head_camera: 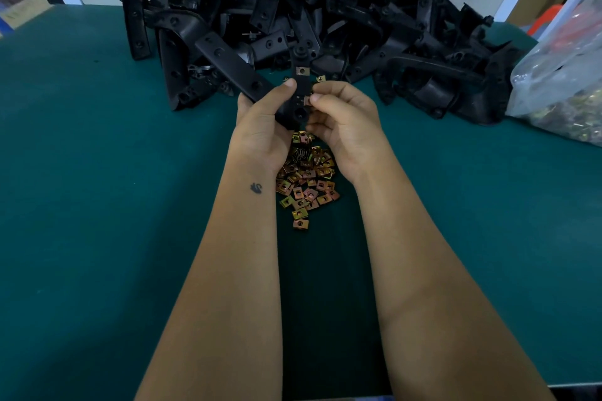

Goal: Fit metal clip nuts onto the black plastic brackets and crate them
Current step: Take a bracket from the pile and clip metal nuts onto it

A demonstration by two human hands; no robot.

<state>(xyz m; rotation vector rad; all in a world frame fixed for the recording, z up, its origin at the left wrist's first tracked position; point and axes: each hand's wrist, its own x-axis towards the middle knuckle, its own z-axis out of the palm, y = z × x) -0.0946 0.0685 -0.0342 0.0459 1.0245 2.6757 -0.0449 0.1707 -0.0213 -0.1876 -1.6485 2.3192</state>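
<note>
Left hand [260,127] gripping bracket [301,88], right hand [342,120] pinching clip nut [307,101] against it

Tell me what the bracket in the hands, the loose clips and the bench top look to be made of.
Bracket: matte black moulded plastic, judging by its dull sheen and formed holes. Clips: thin folded metal with a yellowish, iridescent plated look. Bench top: dark green matte mat, possibly rubber or vinyl; it shows no glare.

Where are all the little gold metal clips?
The loose clip nuts lie in a pile on the green table, in the middle of the head view, between the person's wrists and just below the held bracket.
</note>
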